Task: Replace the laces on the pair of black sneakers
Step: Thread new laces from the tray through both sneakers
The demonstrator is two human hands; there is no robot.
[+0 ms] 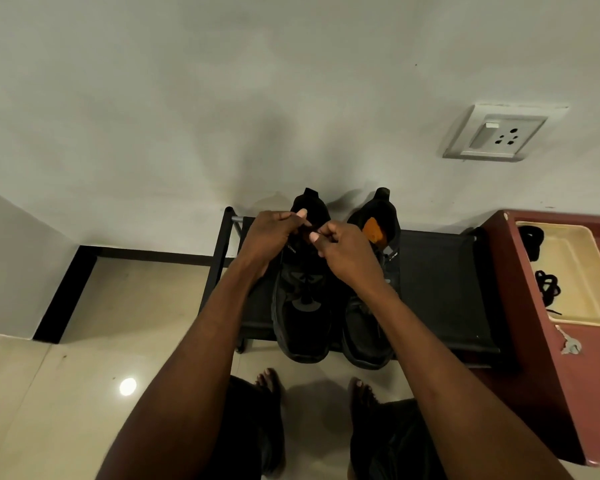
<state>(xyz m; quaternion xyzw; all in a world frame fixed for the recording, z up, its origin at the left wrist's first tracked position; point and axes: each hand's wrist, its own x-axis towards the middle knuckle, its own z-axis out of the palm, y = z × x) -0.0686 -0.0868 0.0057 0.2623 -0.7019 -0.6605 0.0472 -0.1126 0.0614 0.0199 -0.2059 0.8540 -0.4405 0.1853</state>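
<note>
Two black sneakers stand side by side on a low black rack, toes toward me. Over the top of the left sneaker, near its collar, my left hand and my right hand meet with curled fingers, and each pinches what looks like a black lace end there; the lace itself is hard to make out against the shoe. The right sneaker shows an orange insole at its opening and stands untouched. Loose black laces lie in a cream tray at the right.
The tray sits on a dark red cabinet right of the rack. A white wall with a power socket rises behind the rack. My bare feet stand on the beige tiled floor just in front of the rack.
</note>
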